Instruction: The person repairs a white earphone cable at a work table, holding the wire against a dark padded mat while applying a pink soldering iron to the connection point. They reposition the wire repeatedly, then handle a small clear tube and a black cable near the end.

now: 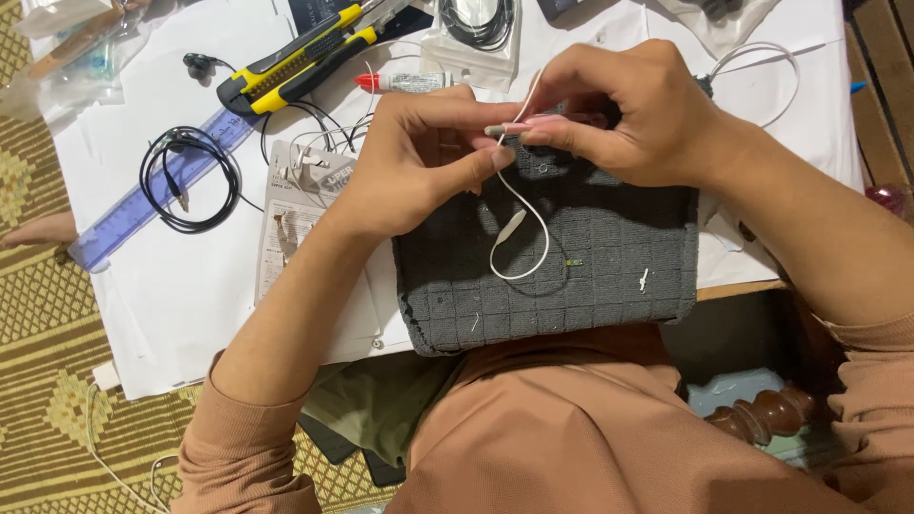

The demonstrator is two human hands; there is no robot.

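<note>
Both hands meet over a dark grey gridded mat (609,276). My left hand (419,162) and my right hand (628,114) pinch a thin white cable (533,238) between thumbs and fingertips. A short grey piece shows at the pinch point. Below the fingers the cable hangs in a loop on the mat, with a small oblong bulge on it. The rest of the cable runs up behind my right hand. A tiny green part (573,262) and a white scrap (645,280) lie on the mat.
White paper (171,295) covers the low table. On it lie a yellow-and-black utility knife (295,59), a blue ruler (157,190), coiled black earphones (188,179), a red-capped tube (409,82), a printed card (290,205) and plastic bags. A patterned rug (38,362) is at the left.
</note>
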